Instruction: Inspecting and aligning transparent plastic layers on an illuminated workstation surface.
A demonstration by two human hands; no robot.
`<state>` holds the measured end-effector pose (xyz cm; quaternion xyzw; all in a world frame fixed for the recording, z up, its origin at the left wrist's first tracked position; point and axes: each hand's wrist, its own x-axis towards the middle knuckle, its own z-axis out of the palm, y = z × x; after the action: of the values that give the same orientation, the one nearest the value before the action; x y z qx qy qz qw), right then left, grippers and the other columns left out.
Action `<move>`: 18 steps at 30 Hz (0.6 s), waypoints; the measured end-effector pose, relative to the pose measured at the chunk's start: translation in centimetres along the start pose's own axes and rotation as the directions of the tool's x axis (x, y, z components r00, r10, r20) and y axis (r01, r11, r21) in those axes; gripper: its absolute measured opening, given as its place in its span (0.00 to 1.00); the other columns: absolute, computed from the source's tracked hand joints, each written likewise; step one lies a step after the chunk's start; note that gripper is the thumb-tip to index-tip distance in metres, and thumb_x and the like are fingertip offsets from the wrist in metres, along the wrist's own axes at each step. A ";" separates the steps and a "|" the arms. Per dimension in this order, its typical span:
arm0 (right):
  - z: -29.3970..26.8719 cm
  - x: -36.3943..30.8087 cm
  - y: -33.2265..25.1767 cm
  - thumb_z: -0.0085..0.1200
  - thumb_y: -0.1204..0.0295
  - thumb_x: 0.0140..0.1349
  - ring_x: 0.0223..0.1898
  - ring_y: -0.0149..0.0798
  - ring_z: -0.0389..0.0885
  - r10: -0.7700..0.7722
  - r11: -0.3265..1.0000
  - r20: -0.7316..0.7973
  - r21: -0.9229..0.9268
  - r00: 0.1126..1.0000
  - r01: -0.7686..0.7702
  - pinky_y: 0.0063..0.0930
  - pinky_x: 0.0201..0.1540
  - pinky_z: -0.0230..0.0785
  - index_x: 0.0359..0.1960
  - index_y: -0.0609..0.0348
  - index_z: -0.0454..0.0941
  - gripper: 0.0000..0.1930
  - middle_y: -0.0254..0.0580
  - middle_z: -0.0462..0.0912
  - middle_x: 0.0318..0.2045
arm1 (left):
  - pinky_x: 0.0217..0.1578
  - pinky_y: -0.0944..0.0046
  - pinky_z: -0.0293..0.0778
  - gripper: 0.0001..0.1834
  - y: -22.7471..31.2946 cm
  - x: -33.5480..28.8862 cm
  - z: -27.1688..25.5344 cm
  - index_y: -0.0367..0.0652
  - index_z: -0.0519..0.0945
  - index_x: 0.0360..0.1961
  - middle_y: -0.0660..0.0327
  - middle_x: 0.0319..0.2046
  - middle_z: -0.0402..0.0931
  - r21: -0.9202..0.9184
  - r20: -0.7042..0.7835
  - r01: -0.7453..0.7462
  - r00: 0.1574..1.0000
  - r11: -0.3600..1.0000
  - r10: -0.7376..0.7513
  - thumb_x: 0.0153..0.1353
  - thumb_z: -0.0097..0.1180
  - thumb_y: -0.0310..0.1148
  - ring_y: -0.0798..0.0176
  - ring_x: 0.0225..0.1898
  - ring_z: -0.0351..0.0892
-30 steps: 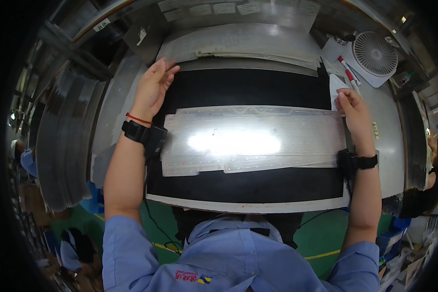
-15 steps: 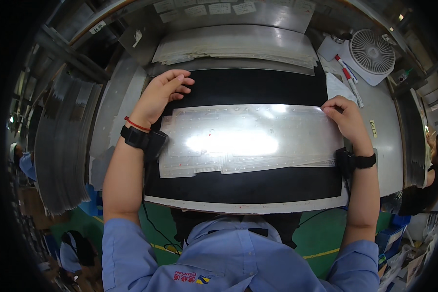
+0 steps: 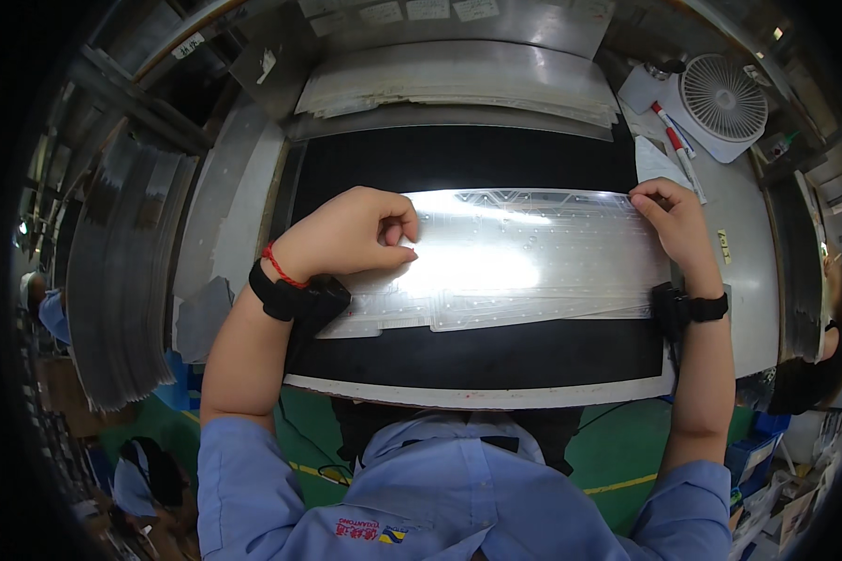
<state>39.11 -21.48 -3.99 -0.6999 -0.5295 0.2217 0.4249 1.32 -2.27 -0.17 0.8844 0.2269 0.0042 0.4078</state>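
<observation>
A stack of thin, shiny, semi-clear sheets [image 3: 571,252] with small printed marks lies on a black mat [image 3: 477,360], its layers slightly fanned along the near edge. My right hand [image 3: 674,215] pinches the far right corner of the top sheet between thumb and forefinger. Over the left part of the stack, my left hand [image 3: 351,229] has its fingers curled, with thumb and fingertips down close to the surface. What those fingers hold, if anything, cannot be made out. Bright glare whitens the middle of the top sheet.
Behind the mat lies another pile of sheets [image 3: 458,79]. A white fan [image 3: 723,98] and red-and-white markers [image 3: 675,140] are at the far right. Tall sheet stacks [image 3: 122,280] stand at the left. People work nearby on both sides.
My left hand has moved right and nearer, from beyond the stack's far left corner onto the sheets, and its fingers have curled. My right hand remains at the far right corner.
</observation>
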 end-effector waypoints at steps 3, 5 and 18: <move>0.0 0.0 -0.2 0.58 0.75 0.63 0.32 0.24 0.76 0.003 1.000 0.006 -0.004 1.000 -0.003 0.18 0.36 0.68 0.39 0.64 0.81 0.06 0.31 0.82 0.30 | 0.27 0.74 0.64 0.07 0.0 0.2 0.2 0.39 0.79 0.28 0.69 0.21 0.71 -0.015 -0.003 0.052 0.999 0.999 -0.052 0.50 0.64 0.29 0.75 0.25 0.66; 0.0 0.0 -0.4 0.58 0.75 0.63 0.32 0.24 0.77 0.010 1.000 0.010 -0.005 1.000 -0.010 0.19 0.37 0.69 0.39 0.64 0.81 0.06 0.32 0.82 0.30 | 0.27 0.74 0.64 0.07 -0.2 0.3 0.3 0.39 0.78 0.27 0.69 0.21 0.70 -0.031 -0.014 0.043 0.999 0.999 -0.044 0.50 0.64 0.29 0.75 0.24 0.66; 0.1 0.0 -0.2 0.57 0.76 0.63 0.32 0.25 0.77 0.002 1.000 0.004 -0.012 1.000 -0.002 0.19 0.37 0.69 0.39 0.64 0.81 0.05 0.32 0.82 0.30 | 0.28 0.72 0.64 0.08 -0.2 0.5 0.6 0.40 0.75 0.26 0.69 0.21 0.68 -0.035 0.000 0.020 1.000 0.999 -0.020 0.52 0.63 0.28 0.74 0.25 0.65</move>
<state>38.92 -21.43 -3.87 -0.7027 -0.5309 0.2202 0.4193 1.78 -2.36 -0.81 0.8749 0.2359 0.0042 0.4230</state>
